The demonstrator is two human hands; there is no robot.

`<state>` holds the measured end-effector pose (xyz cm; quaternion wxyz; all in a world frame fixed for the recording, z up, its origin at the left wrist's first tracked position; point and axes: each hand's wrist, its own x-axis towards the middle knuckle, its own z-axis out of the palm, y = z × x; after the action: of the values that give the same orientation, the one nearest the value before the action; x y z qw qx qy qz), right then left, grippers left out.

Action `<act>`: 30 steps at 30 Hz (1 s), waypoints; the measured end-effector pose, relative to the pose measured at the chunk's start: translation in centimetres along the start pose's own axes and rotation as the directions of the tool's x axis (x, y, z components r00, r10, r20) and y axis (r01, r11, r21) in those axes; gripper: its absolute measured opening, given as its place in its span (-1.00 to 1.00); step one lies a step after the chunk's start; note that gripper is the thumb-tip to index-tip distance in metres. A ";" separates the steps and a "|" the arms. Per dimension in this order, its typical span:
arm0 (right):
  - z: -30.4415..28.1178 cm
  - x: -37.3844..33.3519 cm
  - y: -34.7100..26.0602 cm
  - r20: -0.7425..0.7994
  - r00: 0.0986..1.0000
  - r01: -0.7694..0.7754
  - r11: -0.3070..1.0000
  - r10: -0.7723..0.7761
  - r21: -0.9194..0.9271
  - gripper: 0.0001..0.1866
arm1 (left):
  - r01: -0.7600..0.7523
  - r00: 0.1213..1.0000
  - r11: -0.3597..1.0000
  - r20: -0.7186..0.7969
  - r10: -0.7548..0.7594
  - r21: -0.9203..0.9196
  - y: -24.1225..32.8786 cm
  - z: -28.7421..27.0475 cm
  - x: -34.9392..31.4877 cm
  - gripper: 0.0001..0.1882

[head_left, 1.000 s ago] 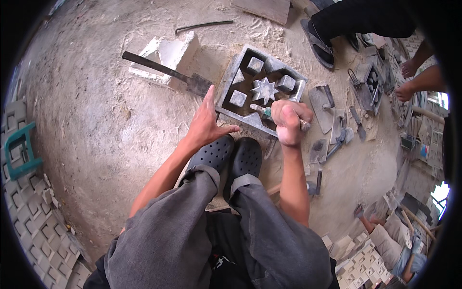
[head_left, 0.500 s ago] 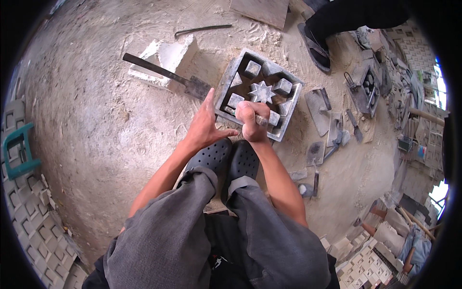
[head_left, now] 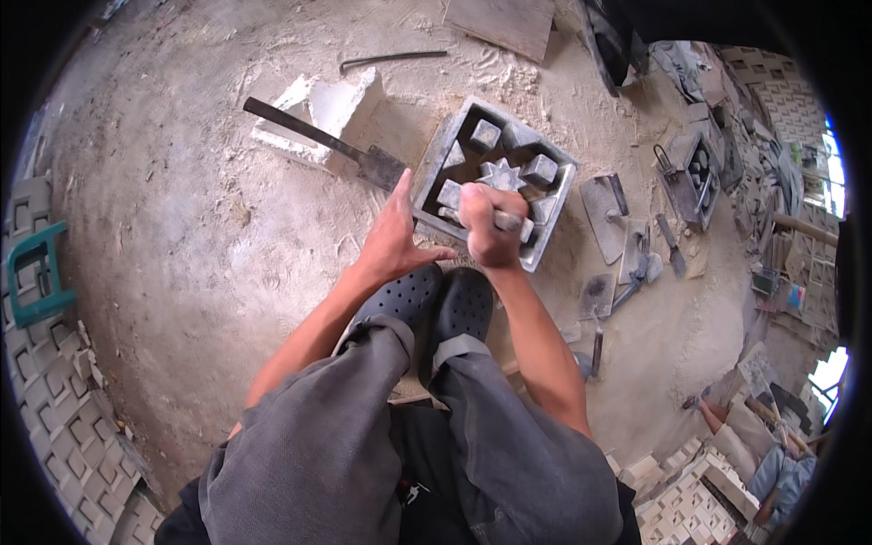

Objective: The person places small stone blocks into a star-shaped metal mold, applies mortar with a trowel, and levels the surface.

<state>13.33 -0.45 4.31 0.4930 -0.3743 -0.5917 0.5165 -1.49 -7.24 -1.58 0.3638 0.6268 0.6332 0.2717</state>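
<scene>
A square grey metal mould (head_left: 561, 202) lies on the dusty floor in front of my feet. Inside it stand a raised star (head_left: 502, 174) and several blocks around it. My right hand (head_left: 495, 225) is wrapped round a short, pale, round-handled tool (head_left: 514, 223) over the mould's near part; its working end is hidden by my fist and the mould. My left hand (head_left: 396, 234) is open at the mould's near left corner, thumb and fingers spread; I cannot tell whether it touches the wall. By its fingertips lies a flat metal blade with a long dark handle (head_left: 304, 129).
A broken white block (head_left: 338, 107) lies under the long handle, with a bent rod (head_left: 394, 58) beyond. Trowels (head_left: 603, 213) and a tool box (head_left: 695, 177) are at right. Another person's foot (head_left: 607, 45) is at far right. A teal stool (head_left: 36, 272) stands left.
My right hand has shifted slightly right with the tool over the mould. My left hand keeps its place by the corner. The other person's foot has moved farther away, and the view has shifted slightly.
</scene>
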 end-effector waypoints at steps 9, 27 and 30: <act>1.2 0.1 2.8 -0.003 0.999 -0.040 0.996 0.040 -0.074 -0.63 | -0.001 1.000 1.000 -0.014 0.001 -0.016 -0.4 0.6 0.8 0.45; -2.5 -5.0 3.2 0.073 0.966 0.253 0.840 -0.249 -0.480 -0.12 | -0.599 0.799 0.765 -0.231 0.555 -0.235 3.6 0.9 0.1 -0.24; -5.7 -7.6 4.0 -0.023 0.976 0.154 0.770 -0.214 -0.619 -0.31 | -0.584 0.811 0.754 -0.238 0.534 -0.301 4.5 1.9 1.1 -0.49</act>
<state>20.42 -5.58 -1.26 0.4196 -0.4777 -0.7376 0.2274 2.74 -6.06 0.78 0.3296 0.6895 0.3790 0.5218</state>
